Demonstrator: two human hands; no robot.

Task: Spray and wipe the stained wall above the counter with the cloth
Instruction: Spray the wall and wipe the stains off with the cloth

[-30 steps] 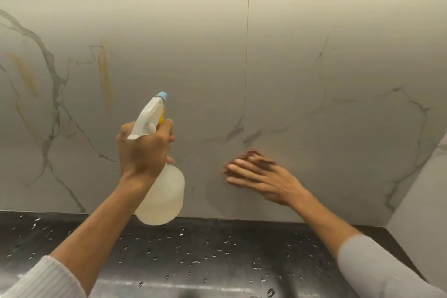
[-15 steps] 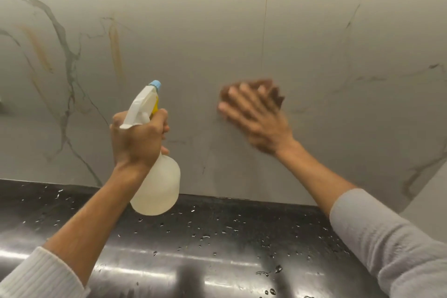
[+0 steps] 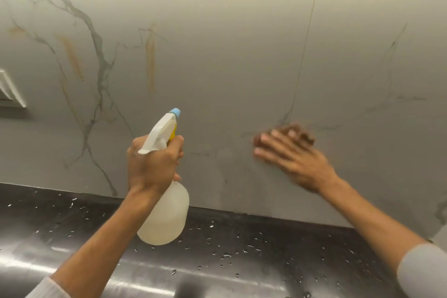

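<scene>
- Head view, the hands: we see the left hand (image 3: 154,164) closed around the neck of the spray bottle (image 3: 167,215), with the nozzle (image 3: 174,112) pointing up toward the wall (image 3: 229,31). The bottle hangs in the air above the counter (image 3: 72,237) and touches nothing else.
- Head view, the right hand (image 3: 294,158): it lies flat with the fingers spread and presses a dark brown cloth (image 3: 306,136) against the wall. Only an edge of the cloth shows past the fingertips, at about 1 o'clock from the hand. The hand is blurred, so we judge it is in the middle of a wiping stroke.
- Head view, what looks done: the wall around the right hand, and from there toward 9 o'clock as far as the bottle, shows a faint wet sheen and no orange marks. We judge this part already sprayed and mostly wiped.
- Head view, what is left: an orange streak (image 3: 150,60) stands at 12 o'clock from the bottle, and a second streak (image 3: 71,55) lies further toward 10 o'clock, with a fainter patch (image 3: 17,31) near the left edge. All three look untouched.
- Head view, the counter: many water drops (image 3: 225,253) lie on the dark top. We judge the task is perhaps half done, with the left part of the wall still to clean.
</scene>
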